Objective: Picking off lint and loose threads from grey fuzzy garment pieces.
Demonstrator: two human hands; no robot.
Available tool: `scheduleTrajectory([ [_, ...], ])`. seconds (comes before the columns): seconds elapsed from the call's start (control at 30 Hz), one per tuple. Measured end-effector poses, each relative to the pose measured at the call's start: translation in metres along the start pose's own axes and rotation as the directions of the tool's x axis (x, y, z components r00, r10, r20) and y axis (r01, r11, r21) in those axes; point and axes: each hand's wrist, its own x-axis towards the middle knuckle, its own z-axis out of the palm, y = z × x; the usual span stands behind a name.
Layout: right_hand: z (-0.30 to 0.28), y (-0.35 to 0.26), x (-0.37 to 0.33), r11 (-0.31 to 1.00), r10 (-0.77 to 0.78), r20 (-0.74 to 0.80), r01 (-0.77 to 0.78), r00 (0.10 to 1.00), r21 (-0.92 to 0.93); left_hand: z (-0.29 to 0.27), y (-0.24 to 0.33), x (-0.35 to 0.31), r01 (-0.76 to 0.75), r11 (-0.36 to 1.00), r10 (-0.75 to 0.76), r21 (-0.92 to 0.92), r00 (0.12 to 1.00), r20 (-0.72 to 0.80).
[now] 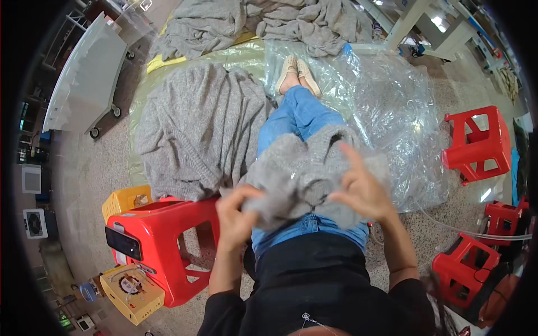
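A grey knitted sweater (302, 168) lies bunched across my lap, over my blue jeans. At its left edge my left hand (236, 215) is closed with bent fingers on the knit, and both are somewhat smeared by motion. Above the right part of the sweater, my right hand (364, 193) has its index finger and thumb spread apart, with nothing in it. A round ribbed opening shows in the knit beside the right thumb. To the left rests a large pile of grey knitwear (196, 129), close to the sweater on my lap.
Left of me stands a red plastic stool (162, 224) with a phone (123, 242) on its side, beside a yellow box (133, 291). More grey knitwear (302, 22) lies ahead on plastic sheeting (392, 112). Red stools (482, 143) stand right; a wheeled white cart (87, 73) is far left.
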Motion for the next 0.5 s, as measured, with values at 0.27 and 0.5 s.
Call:
scheduleTrajectory([
  [0.27, -0.044, -0.003, 0.064, 0.857, -0.091, 0.739, 0.43, 0.668, -0.283, 0.007, 0.037, 0.021, 0.011, 0.995, 0.047, -0.1, 0.828, 0.559],
  [0.5, -0.273, -0.198, 0.26, 0.536, -0.84, -0.426, 0.398, 0.336, -0.744, -0.002, -0.003, 0.038, 0.229, 0.9, -0.257, -0.371, 0.966, -0.028],
])
